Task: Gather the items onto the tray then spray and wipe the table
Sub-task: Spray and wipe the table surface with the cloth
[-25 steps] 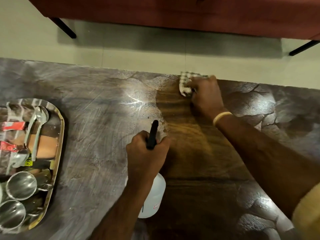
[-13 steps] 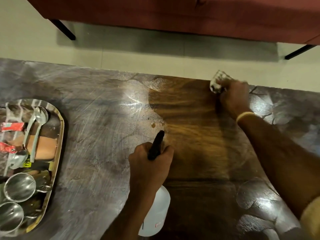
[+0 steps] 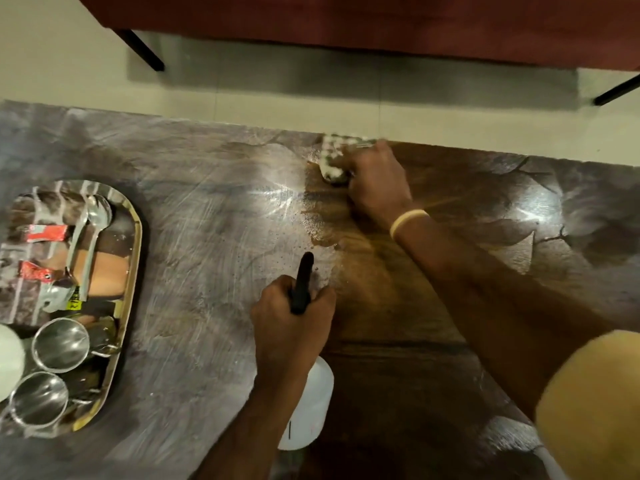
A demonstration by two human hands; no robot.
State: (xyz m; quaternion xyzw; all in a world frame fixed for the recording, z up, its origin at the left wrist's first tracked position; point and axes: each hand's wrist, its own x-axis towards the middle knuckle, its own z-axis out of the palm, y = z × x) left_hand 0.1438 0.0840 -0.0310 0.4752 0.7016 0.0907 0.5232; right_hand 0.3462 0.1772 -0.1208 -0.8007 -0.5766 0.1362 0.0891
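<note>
Left hand point(image 3: 292, 327) curled round the neck of a white spray bottle point(image 3: 308, 407), black nozzle point(image 3: 303, 282) aimed away over the surface point(image 3: 207, 237). Right hand point(image 3: 375, 183) clenched on a checked cloth point(image 3: 332, 157), pressed to the surface at its far edge, beside a dark wet patch point(image 3: 381, 265). Yellow band point(image 3: 408, 221) on the right wrist. At far left, steel tray point(image 3: 133, 271) carrying 2 spoons point(image 3: 93, 230), red sachets point(image 3: 46, 233) and 2 steel cups point(image 3: 60, 346). Red sofa point(image 3: 381, 22) beyond on the floor.
</note>
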